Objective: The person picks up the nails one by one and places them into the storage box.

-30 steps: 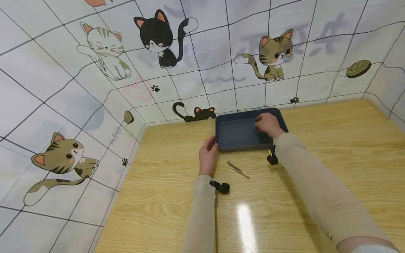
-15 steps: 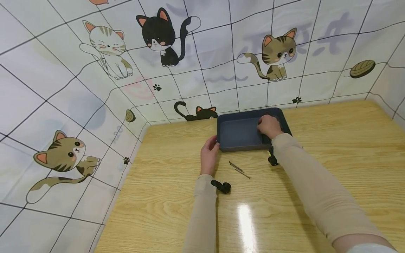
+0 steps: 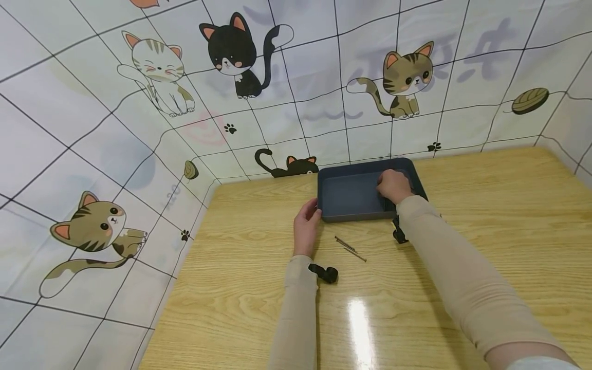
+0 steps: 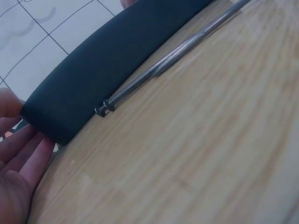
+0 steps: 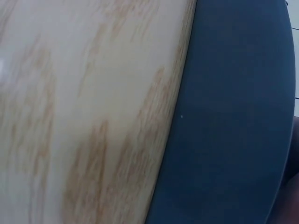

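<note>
In the head view a shallow dark blue tray [image 3: 351, 194] lies near the wall. My left hand [image 3: 305, 228] holds its near left corner; in the left wrist view the thumb lies at the rim and the other fingers [image 4: 29, 148] against the lower wall. My right hand [image 3: 394, 186] reaches into the tray's right part, fingertips bunched low. Whatever lies between those fingers is hidden, though something dark shows just under them. In front of the tray some long thin metal nails [image 3: 350, 249] lie side by side on the table, heads towards the left hand.
The pale wood-grain table [image 3: 240, 288] extends around the tray and both forearms. A wall covering [image 3: 314, 67] with cartoon cats and grid lines stands behind and to the left. A small black wrist camera [image 3: 325, 273] sits on the left cuff, with another [image 3: 399, 232] on the right.
The head view has shifted slightly. My right hand has lowered a little inside the tray and its fingers have drawn slightly towards the near side. My left hand stays at the tray's corner.
</note>
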Tool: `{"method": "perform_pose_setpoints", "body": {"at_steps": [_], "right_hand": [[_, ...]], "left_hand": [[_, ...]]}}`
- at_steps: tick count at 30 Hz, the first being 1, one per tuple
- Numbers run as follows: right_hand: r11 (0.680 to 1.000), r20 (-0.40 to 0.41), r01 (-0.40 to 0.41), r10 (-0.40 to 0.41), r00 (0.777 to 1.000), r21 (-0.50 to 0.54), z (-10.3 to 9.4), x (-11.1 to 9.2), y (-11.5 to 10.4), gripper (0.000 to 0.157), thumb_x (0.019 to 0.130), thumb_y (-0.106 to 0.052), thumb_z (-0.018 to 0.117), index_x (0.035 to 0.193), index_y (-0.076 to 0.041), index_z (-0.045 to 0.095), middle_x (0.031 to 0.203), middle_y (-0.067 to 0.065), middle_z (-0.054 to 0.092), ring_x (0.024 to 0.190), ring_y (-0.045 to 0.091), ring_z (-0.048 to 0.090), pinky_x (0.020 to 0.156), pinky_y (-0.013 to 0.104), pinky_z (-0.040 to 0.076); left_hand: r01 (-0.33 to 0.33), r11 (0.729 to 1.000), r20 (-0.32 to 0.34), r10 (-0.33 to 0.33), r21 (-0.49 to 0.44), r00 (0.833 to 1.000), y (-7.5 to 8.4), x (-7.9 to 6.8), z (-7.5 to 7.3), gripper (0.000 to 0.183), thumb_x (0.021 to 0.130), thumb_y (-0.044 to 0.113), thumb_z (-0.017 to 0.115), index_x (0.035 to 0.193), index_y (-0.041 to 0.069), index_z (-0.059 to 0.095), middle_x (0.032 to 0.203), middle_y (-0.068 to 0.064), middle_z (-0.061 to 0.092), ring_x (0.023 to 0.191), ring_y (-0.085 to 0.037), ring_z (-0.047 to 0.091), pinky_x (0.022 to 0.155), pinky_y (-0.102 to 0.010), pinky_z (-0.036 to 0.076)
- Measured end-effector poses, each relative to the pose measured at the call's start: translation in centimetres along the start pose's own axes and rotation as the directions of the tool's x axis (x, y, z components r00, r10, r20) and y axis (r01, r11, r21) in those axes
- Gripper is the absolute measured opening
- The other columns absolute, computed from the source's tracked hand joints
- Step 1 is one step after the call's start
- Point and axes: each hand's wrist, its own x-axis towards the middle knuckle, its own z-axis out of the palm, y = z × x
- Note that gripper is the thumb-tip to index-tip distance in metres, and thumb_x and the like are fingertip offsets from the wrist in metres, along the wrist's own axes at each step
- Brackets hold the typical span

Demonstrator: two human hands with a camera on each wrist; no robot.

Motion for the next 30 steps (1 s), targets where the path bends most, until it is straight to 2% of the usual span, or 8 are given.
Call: {"method": "perform_pose_setpoints", "body": {"at_steps": [9, 18, 22, 24, 30], "right_hand": [[1.0, -0.001, -0.008, 0.008, 1.0, 0.015, -0.6, -0.3, 0.0, 0.028, 0.086, -0.008, 0.048, 0.108, 0.004, 0.061, 0.106, 0.022, 0.059, 0.085, 0.033, 0.058, 0.072, 0.046, 0.047], [0.999, 0.002, 0.041, -0.041, 0.999, 0.011, -1.6, -0.8, -0.8, 0.033, 0.091, -0.019, 0.045, 0.116, -0.002, 0.057, 0.115, 0.02, 0.055, 0.09, 0.033, 0.057, 0.069, 0.046, 0.047], [0.998, 0.008, 0.061, -0.061, 0.998, 0.019, -2.3, -1.5, -1.3, 0.033, 0.091, -0.019, 0.044, 0.117, -0.002, 0.056, 0.116, 0.02, 0.054, 0.091, 0.033, 0.056, 0.069, 0.047, 0.047], [0.997, 0.001, 0.072, -0.072, 0.997, 0.027, -2.6, -1.9, -1.5, 0.033, 0.091, -0.019, 0.045, 0.117, -0.003, 0.056, 0.116, 0.019, 0.054, 0.09, 0.033, 0.056, 0.07, 0.047, 0.047], [0.989, -0.049, 0.132, -0.129, 0.99, 0.061, -2.6, -3.6, -1.9, 0.031, 0.092, -0.019, 0.046, 0.115, -0.003, 0.058, 0.113, 0.018, 0.056, 0.087, 0.03, 0.057, 0.073, 0.047, 0.045]], "left_hand": [[-0.002, 1.0, -0.003, 0.002, 0.001, 1.0, 0.3, -0.2, 0.2, 0.039, 0.09, 0.015, 0.053, 0.127, 0.005, 0.049, 0.126, -0.012, 0.05, 0.113, -0.021, 0.048, 0.091, -0.034, 0.041], [0.008, 1.0, -0.008, -0.008, 0.013, 1.0, 0.2, -0.1, 0.0, 0.038, 0.09, 0.013, 0.052, 0.127, 0.006, 0.05, 0.126, -0.011, 0.051, 0.112, -0.021, 0.048, 0.091, -0.034, 0.04], [-0.01, 1.0, -0.023, 0.01, 0.01, 1.0, -1.6, 0.6, 0.1, 0.037, 0.09, 0.016, 0.053, 0.127, 0.01, 0.051, 0.124, -0.007, 0.053, 0.111, -0.018, 0.049, 0.09, -0.033, 0.041], [-0.013, 1.0, -0.021, 0.013, 0.002, 1.0, -1.7, 0.6, 0.2, 0.037, 0.09, 0.017, 0.053, 0.127, 0.01, 0.051, 0.124, -0.007, 0.052, 0.111, -0.018, 0.049, 0.09, -0.033, 0.041], [-0.003, 1.0, -0.004, 0.003, 0.017, 1.0, 0.3, -0.2, 0.1, 0.041, 0.09, 0.019, 0.053, 0.128, 0.005, 0.049, 0.127, -0.012, 0.049, 0.114, -0.024, 0.047, 0.091, -0.034, 0.041]]}}
